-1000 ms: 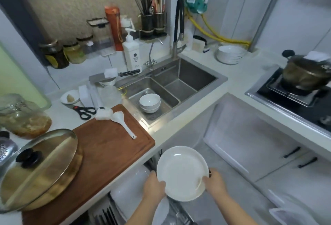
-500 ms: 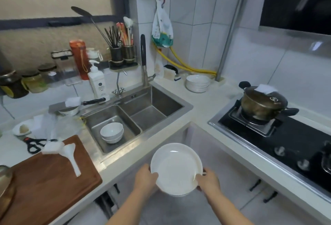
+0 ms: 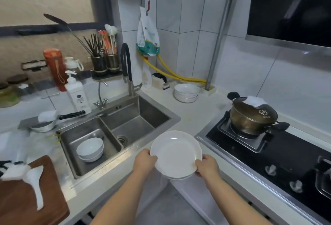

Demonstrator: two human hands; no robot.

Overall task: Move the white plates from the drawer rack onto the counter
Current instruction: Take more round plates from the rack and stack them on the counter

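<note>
A small stack of white plates [image 3: 176, 153] hangs at the counter's front edge, between the sink and the stove. My left hand [image 3: 144, 161] grips its left rim and my right hand [image 3: 206, 167] grips its right rim. A second plate's edge shows under the top one. The white counter [image 3: 193, 115] stretches beyond the plates toward the corner. The drawer rack is out of view below.
A stack of white bowls [image 3: 186, 93] stands at the back corner. The double sink [image 3: 114, 131] holds two bowls [image 3: 90, 149]. A lidded pot [image 3: 252, 117] sits on the black stove [image 3: 279, 155] at right. A wooden board [image 3: 21, 194] with a white spoon lies at left.
Both hands have lifted the plates up from the drawer rack to counter height and slightly right. My view has swung up and right, so the rack has dropped out of sight.
</note>
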